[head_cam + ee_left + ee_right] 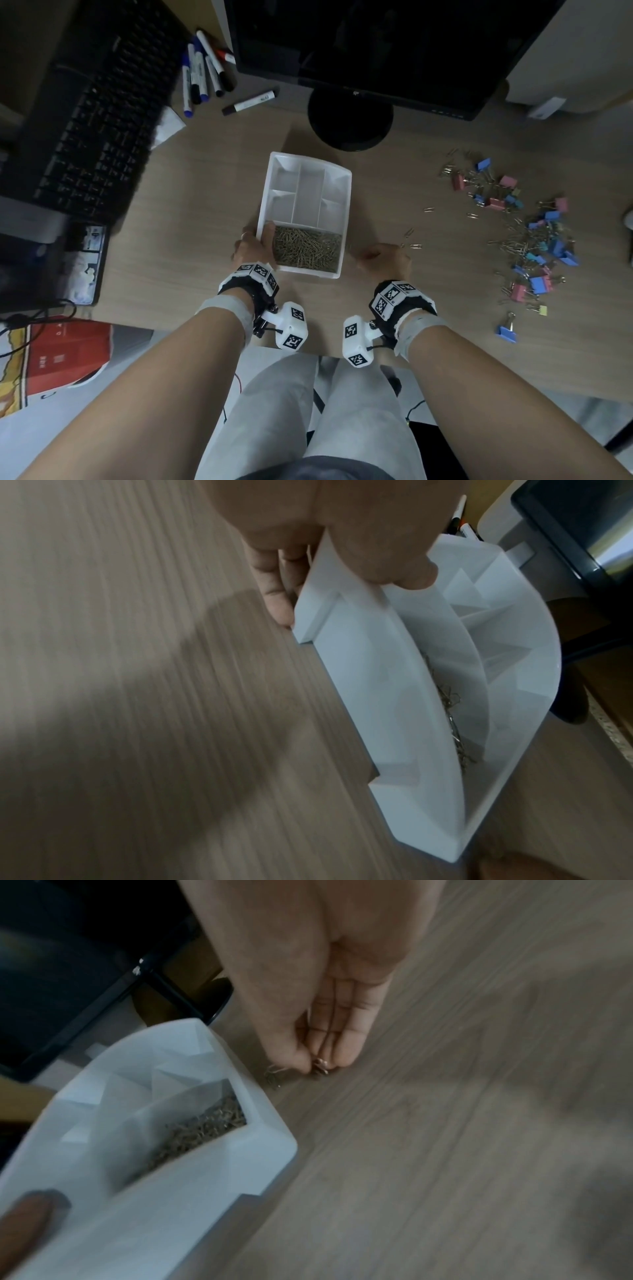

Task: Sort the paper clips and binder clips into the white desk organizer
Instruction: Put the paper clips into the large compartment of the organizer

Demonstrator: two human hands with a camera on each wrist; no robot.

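The white desk organizer (346,212) lies mid-desk, and its near compartment holds a heap of gold paper clips (308,251). The other compartments look empty. My left hand (255,245) grips the near left corner, thumb (404,569) over the rim and fingers (274,596) along the outer wall (359,683). Just right of the organizer (205,1177), my right hand (383,260) is down on the desk, with its fingertips (342,1058) pinching a few paper clips (322,1066). Loose paper clips (412,246) lie just beyond it. A pile of coloured binder clips (541,240) is spread at the right.
A black keyboard (96,113) sits at the left and a monitor stand (349,120) stands behind the organizer. Several markers (205,72) lie at the back left. One blue binder clip (507,330) lies near the desk's front edge.
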